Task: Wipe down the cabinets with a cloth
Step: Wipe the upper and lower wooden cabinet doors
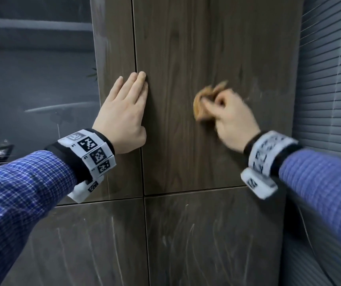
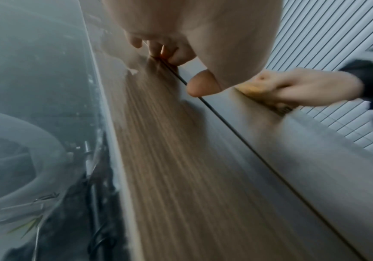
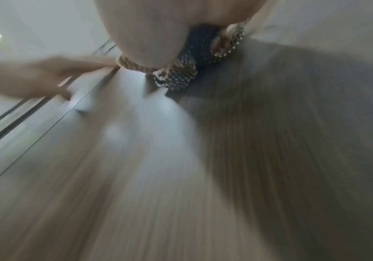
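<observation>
A tall dark wood-grain cabinet door (image 1: 217, 48) fills the middle of the head view. My right hand (image 1: 225, 118) grips a bunched tan cloth (image 1: 201, 104) and presses it against this door; the hand is blurred. The right wrist view shows the cloth (image 3: 181, 77) with a dark dotted side under my palm. My left hand (image 1: 124, 108) lies flat with straight fingers on the narrower door (image 1: 114, 48) to the left, its fingertips at the vertical seam. In the left wrist view the left thumb (image 2: 201, 84) rests beside that seam, and the cloth (image 2: 250, 88) shows under the right hand.
Two lower cabinet doors (image 1: 206, 234) with pale smears sit below a horizontal seam. A glass panel (image 1: 35, 79) stands left of the cabinet, with reflections in it. Slatted window blinds (image 1: 334, 79) close off the right side.
</observation>
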`<state>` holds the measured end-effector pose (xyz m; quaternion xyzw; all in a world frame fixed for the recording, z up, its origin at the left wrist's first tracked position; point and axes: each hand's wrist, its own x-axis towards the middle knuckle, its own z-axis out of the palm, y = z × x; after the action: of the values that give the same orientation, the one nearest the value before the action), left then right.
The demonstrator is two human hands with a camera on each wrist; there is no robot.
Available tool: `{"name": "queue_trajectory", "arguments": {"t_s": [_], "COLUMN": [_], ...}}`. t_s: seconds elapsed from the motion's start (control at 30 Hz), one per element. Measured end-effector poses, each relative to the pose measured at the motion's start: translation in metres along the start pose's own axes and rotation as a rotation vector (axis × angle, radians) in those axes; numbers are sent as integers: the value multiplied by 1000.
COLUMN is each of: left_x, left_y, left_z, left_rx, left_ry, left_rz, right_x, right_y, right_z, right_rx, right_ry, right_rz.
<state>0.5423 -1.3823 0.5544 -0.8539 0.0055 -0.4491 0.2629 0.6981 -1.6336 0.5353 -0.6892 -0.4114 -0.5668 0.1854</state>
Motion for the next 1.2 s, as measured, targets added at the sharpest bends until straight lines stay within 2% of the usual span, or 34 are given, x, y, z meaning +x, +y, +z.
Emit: {"name": "queue_trajectory", "arguments": {"t_s": [0.1, 0.17, 0.23, 0.3, 0.37, 0.43, 0.53, 0.57, 0.67, 0.73, 0.8, 0.9, 0.97, 1.07, 1.13, 1.2], "left_x": [1, 1, 1, -1, -4, -5, -2, 0, 3, 3, 3, 2, 1, 2, 4, 4], "left_y": [3, 4, 5, 13, 28, 46, 66, 70, 75, 76, 76, 77, 78, 81, 82, 82], "left_z": [0, 0, -1, -2, -1, 3, 14, 18, 23, 25, 26, 28, 29, 28, 27, 27], "left_rx": [-15, -22, -18, -31, -48, -66, -73, -58, -26, -22, -21, -22, -27, -26, -28, -33], "left_ry": [5, 1, 5, 32, 57, 56, 16, 9, 8, 15, 26, 42, 49, 44, 40, 42], "left_rz": [-18, -21, -33, -41, -10, 44, 70, 61, 40, 41, 44, 49, 44, 29, 19, 20], "right_x": [27, 1, -52, -113, -158, -174, -137, -112, -19, 23, 29, -22, -85, -168, -191, -179], "right_y": [15, 4, -12, -25, -37, -44, -35, -22, 31, 55, 67, 55, 41, 32, 38, 41], "right_z": [-7, 4, 17, 27, 33, 34, 24, 17, -5, -24, -29, -17, -7, 1, 4, -1], "right_rx": [-45, 6, 63, 37, 21, 18, 32, 58, 21, -39, -67, -48, 54, 52, -19, -23], "right_ry": [109, 111, 15, -149, -260, -301, -300, -248, 34, 79, 84, 92, -19, -267, -320, -341], "right_rz": [46, 65, 2, -90, -74, -43, -101, -64, 77, 86, 57, 50, 98, -40, -63, -145]}}
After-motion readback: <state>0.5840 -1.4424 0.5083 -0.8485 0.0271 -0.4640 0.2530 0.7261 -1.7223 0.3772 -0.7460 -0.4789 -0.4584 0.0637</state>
